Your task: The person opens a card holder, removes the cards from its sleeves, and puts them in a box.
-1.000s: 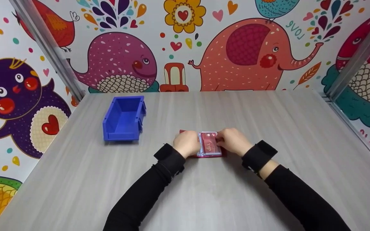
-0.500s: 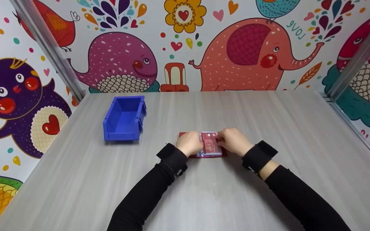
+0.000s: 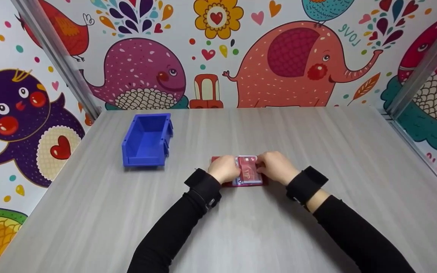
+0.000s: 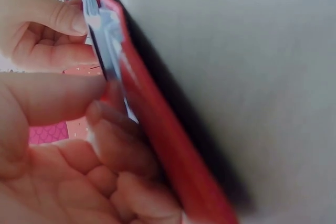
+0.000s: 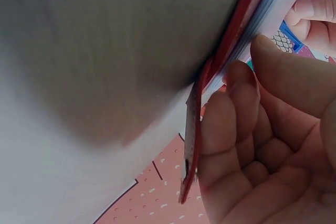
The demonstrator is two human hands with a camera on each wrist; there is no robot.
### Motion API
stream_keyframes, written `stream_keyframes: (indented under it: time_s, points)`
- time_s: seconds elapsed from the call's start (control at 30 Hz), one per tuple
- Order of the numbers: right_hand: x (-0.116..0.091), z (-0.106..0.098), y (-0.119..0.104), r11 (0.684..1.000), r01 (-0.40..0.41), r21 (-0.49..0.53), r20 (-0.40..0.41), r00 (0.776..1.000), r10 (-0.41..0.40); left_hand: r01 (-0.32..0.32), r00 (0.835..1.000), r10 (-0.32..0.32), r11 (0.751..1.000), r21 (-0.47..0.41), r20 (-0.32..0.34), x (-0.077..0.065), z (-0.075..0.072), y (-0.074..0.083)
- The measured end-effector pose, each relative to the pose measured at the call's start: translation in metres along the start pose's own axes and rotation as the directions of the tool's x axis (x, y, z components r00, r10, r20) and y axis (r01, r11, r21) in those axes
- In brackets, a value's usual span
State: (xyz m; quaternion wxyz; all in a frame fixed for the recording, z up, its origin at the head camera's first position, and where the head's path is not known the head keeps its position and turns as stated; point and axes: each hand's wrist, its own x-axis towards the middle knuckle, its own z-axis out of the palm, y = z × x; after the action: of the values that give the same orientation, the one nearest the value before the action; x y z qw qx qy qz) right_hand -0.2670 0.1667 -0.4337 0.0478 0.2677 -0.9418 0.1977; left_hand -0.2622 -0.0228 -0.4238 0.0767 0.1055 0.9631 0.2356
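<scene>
A red card holder [image 4: 163, 135] lies open on the table, with its clear plastic sleeves [image 5: 273, 11] stacked inside. A pinkish-red card [image 3: 248, 173] marked VIP faces up between the two hands. From the left, my left hand [image 3: 224, 168] pinches the sleeves near the card's edge, fingers curled in the left wrist view. My right hand [image 3: 278, 165] holds the other side, thumb and forefinger at the sleeve edge in the right wrist view. Both hands cover parts of the holder, and the exact fingertip contact is partly hidden.
A blue plastic bin [image 3: 146, 142] stands at the back left of the light wood-grain table [image 3: 317, 132]. Walls printed with cartoon animals [image 3: 290, 68] border the back and sides, with metal posts [image 3: 423, 60] at the corners.
My left hand has shifted slightly to the right over the holder, showing more of its red left edge. The VIP card has changed its tilt a little. My right hand has stayed in place.
</scene>
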Motion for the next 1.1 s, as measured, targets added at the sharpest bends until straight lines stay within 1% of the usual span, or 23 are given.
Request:
stream_keyframes:
  time_s: [0.13,0.3,0.53,0.63,0.83,1.1]
  points:
    - [-0.0004,0.0006,0.0007,1.0,0.005,-0.019,-0.002,1.0,-0.005,0.017,1.0,-0.017,1.0,-0.017,0.01,0.0006,-0.0012,0.0005]
    - [-0.0013,0.0005,0.0,1.0,-0.001,-0.013,-0.003,1.0,0.001,0.033,0.999,-0.033,0.999,-0.025,0.016,0.0016,-0.0005,0.0011]
    - [-0.0009,0.0008,-0.0006,1.0,-0.008,-0.003,0.004,1.0,0.008,0.024,1.0,-0.024,0.999,0.027,0.003,0.0014,0.0016,0.0023]
    - [-0.0005,0.0007,-0.0001,0.999,-0.029,0.018,0.014,0.999,0.029,0.024,1.0,-0.024,0.999,0.042,0.001,0.0016,0.0027,0.0022]
    - [-0.0008,-0.0007,0.001,0.996,-0.074,0.053,0.04,0.997,0.072,0.047,0.999,-0.048,0.999,0.026,0.019,0.0025,0.0024,0.0017]
    - [-0.0008,0.0001,0.0003,0.997,-0.076,0.025,0.033,0.997,0.075,0.063,0.997,-0.063,0.998,-0.015,0.042,0.0034,-0.0005,-0.0004]
